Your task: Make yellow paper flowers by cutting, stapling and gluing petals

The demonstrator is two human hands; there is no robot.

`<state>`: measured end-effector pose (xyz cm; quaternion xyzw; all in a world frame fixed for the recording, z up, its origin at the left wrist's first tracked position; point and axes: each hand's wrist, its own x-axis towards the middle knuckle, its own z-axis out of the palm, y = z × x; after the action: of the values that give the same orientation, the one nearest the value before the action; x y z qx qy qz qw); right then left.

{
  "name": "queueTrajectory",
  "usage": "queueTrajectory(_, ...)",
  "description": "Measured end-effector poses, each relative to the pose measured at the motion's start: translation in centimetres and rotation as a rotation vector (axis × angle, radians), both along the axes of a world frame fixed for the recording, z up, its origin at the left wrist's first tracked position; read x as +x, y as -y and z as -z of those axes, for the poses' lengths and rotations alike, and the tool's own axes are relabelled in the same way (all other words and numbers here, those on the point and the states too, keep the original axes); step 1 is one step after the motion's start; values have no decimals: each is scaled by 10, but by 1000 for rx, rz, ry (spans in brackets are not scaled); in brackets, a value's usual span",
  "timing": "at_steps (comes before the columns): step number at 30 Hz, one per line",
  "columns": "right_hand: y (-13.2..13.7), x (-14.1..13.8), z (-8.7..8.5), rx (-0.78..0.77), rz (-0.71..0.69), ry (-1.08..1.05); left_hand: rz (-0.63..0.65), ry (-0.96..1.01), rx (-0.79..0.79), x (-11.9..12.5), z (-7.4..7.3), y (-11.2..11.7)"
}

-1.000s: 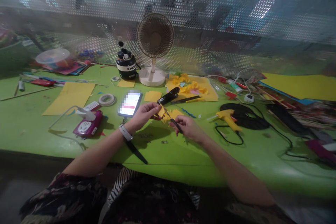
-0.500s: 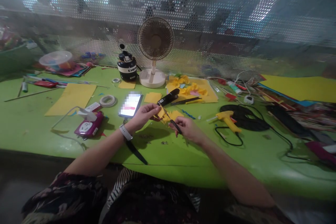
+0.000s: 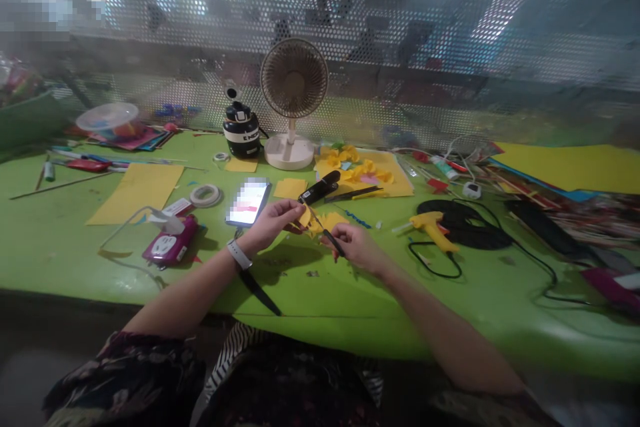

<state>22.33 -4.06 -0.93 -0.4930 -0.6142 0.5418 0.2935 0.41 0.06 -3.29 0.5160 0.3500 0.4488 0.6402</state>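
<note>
Green tabletop fronts perforated screen; left fingers pinch yellow paper, right fingers grip scissors.

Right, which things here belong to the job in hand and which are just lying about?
In the job:
yellow paper piece, in the left fingers
scissors, in the right fingers

Seemingly just lying or standing about:
glue gun
phone
tape roll
fan
bottle

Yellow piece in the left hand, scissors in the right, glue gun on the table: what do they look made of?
Yellow piece: probably paper, matte, judging by its thin, flat look.
Scissors: dark handle likely plastic; the thin grey blade suggests metal, finish unclear.
Glue gun: likely plastic, from its smooth, moulded yellow body.
</note>
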Motion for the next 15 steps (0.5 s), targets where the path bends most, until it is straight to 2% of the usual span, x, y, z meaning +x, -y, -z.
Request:
queueTrajectory(6, -2, 0, -4, 14, 60, 1, -18, 47, -65, 2, -4, 2)
queueTrajectory(12, -4, 2, -9, 7, 156, 29, -167, 207, -243, 2, -10, 0)
queueTrajectory(15, -6, 4, -9, 17, 184, 29, -197, 251, -283, 4, -14, 0)
